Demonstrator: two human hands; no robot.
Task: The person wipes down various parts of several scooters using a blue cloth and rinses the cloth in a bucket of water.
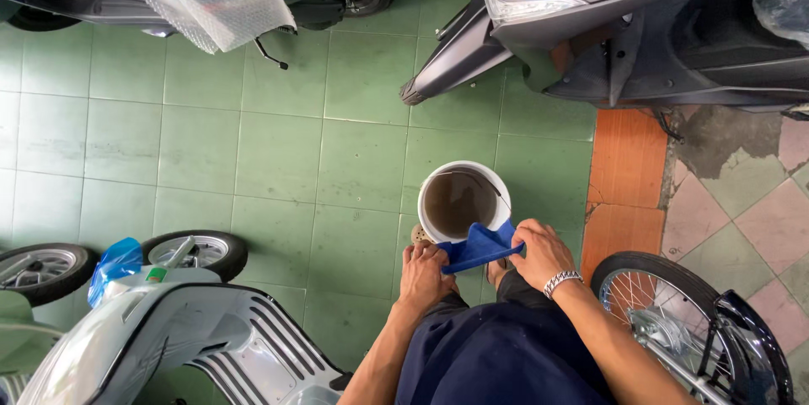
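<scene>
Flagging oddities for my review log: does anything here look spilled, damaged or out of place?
No spill or damage shows. The white bucket holds murky brown water, and the left hand and right hand hold a blue cloth over its rim. The green tiled floor around it looks dry.

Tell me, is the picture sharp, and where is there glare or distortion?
Head view: even daylight, sharp on both hands, left hand and right hand, holding the blue cloth; mild glare on the grey scooter's headlamp; wide-lens bending near the edges.

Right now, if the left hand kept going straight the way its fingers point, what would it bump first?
Probably the white bucket of murky water, just beyond the left hand and the blue cloth it holds; depth is hard to judge.
</scene>
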